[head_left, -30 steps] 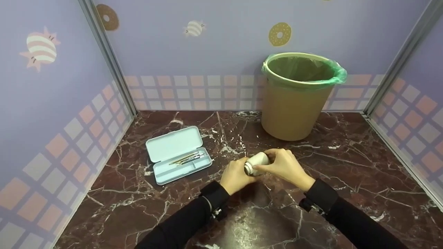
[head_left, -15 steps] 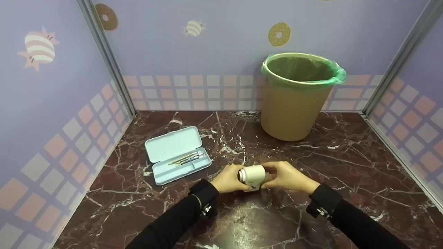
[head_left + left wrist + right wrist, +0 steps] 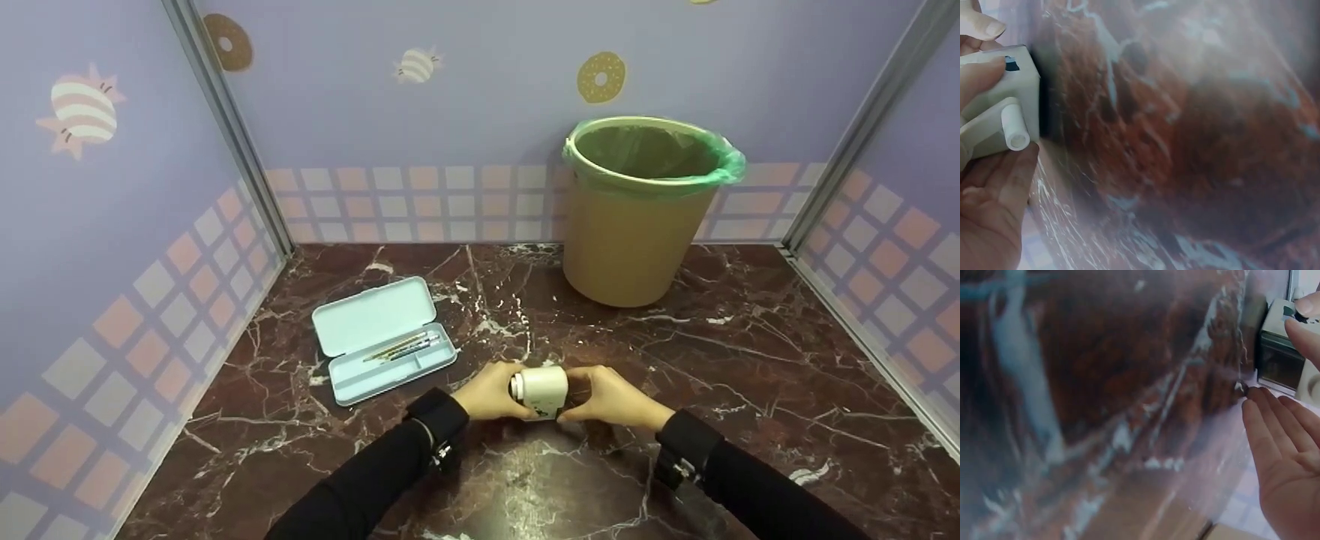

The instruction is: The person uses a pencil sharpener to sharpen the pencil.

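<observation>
A white hand-crank pencil sharpener (image 3: 545,390) lies on its side between both hands in the head view. Its crank (image 3: 1014,126) shows in the left wrist view, and its dark see-through shavings drawer (image 3: 1279,364) shows in the right wrist view. My left hand (image 3: 491,391) grips the sharpener from the left, thumb on one face and fingers behind. From the right, my right hand (image 3: 619,397) spans the drawer end, thumb and fingertips at its opposite edges. A gap lies between that end and the palm. The farther fingers are partly hidden.
An open light-blue pencil case (image 3: 375,382) with several pencils (image 3: 405,346) lies to the left on the dark marbled table (image 3: 300,457). At the back right stands a tan bin (image 3: 634,247) with a green liner (image 3: 731,165). Patterned panels enclose three sides.
The sharpener has turned from slanting to nearly level, with its drawer end to the right, and come nearer the body. The right hand has shifted from its top to the drawer end.
</observation>
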`<control>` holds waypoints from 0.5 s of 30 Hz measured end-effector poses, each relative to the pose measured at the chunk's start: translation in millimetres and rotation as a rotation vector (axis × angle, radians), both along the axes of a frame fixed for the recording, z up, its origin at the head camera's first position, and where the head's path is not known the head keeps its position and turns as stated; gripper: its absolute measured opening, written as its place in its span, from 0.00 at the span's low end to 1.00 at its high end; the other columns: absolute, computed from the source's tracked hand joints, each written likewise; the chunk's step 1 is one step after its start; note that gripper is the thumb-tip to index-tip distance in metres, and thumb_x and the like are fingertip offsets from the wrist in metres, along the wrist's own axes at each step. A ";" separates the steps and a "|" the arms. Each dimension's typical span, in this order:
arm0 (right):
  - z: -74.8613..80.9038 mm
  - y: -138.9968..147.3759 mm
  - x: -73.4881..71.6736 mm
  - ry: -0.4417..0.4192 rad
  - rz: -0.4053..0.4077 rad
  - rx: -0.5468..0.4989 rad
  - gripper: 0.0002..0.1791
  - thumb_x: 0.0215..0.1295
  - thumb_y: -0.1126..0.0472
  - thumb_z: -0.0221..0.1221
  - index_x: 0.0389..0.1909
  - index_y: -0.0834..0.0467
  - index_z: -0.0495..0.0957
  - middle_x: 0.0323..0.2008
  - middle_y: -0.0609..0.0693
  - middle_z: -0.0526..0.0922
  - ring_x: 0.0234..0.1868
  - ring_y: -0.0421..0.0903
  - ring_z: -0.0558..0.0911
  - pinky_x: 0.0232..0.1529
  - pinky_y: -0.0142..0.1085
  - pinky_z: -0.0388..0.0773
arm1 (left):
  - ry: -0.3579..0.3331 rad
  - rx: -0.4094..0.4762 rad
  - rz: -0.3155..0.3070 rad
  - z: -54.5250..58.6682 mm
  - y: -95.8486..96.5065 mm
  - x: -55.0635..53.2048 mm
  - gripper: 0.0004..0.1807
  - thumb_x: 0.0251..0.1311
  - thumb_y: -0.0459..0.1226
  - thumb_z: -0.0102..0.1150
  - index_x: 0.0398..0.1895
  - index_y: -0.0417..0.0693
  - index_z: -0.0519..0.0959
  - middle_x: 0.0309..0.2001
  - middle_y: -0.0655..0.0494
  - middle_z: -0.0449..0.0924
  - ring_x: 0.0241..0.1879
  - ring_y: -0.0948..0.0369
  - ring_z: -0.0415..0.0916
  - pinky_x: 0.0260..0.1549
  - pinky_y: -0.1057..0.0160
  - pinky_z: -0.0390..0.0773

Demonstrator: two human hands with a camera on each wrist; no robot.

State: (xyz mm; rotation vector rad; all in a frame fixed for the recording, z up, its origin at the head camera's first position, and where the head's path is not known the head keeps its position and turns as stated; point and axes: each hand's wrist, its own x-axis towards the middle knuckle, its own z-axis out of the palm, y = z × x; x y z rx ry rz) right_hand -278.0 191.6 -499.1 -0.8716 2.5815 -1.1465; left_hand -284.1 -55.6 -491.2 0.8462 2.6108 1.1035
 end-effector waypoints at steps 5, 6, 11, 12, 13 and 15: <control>-4.1 -2.6 -0.4 0.010 -0.019 -0.034 0.30 0.51 0.55 0.77 0.54 0.65 0.82 0.49 0.58 0.90 0.49 0.51 0.89 0.52 0.35 0.85 | 0.013 -0.020 -0.019 -1.5 -1.1 -3.0 0.26 0.41 0.36 0.81 0.45 0.38 0.82 0.40 0.48 0.87 0.33 0.67 0.75 0.37 0.70 0.78; -4.8 -2.9 -0.6 0.016 -0.022 -0.037 0.30 0.51 0.55 0.77 0.54 0.64 0.82 0.48 0.57 0.90 0.48 0.50 0.89 0.52 0.34 0.85 | 0.013 -0.022 -0.021 -1.7 -1.1 -3.6 0.26 0.41 0.36 0.81 0.45 0.38 0.82 0.40 0.48 0.88 0.33 0.67 0.75 0.37 0.71 0.78; -7.9 -3.8 -1.2 0.010 -0.020 -0.071 0.30 0.52 0.55 0.77 0.55 0.64 0.82 0.49 0.57 0.90 0.50 0.51 0.89 0.52 0.34 0.85 | 0.013 -0.024 -0.036 -2.1 -1.4 -5.3 0.25 0.41 0.37 0.81 0.44 0.38 0.82 0.39 0.48 0.88 0.33 0.68 0.74 0.37 0.71 0.77; -8.5 -3.7 -1.4 0.013 -0.018 -0.072 0.30 0.52 0.55 0.77 0.55 0.63 0.82 0.49 0.57 0.90 0.50 0.51 0.89 0.52 0.34 0.85 | 0.014 -0.024 -0.038 -2.1 -1.4 -5.4 0.25 0.41 0.36 0.81 0.44 0.38 0.83 0.39 0.48 0.88 0.33 0.68 0.74 0.37 0.70 0.77; -8.9 -3.8 -1.4 0.014 -0.019 -0.073 0.30 0.52 0.55 0.77 0.55 0.63 0.82 0.50 0.56 0.90 0.50 0.51 0.89 0.53 0.33 0.84 | 0.015 -0.025 -0.041 -1.9 -1.5 -5.5 0.25 0.41 0.36 0.81 0.44 0.38 0.83 0.39 0.48 0.88 0.33 0.67 0.74 0.37 0.70 0.77; -9.4 -3.9 -1.8 0.030 -0.024 -0.063 0.30 0.51 0.54 0.77 0.55 0.62 0.82 0.50 0.55 0.90 0.50 0.49 0.89 0.53 0.33 0.84 | 0.013 -0.024 -0.044 -1.8 -1.5 -5.8 0.25 0.41 0.36 0.81 0.44 0.38 0.83 0.39 0.48 0.88 0.33 0.68 0.74 0.37 0.70 0.77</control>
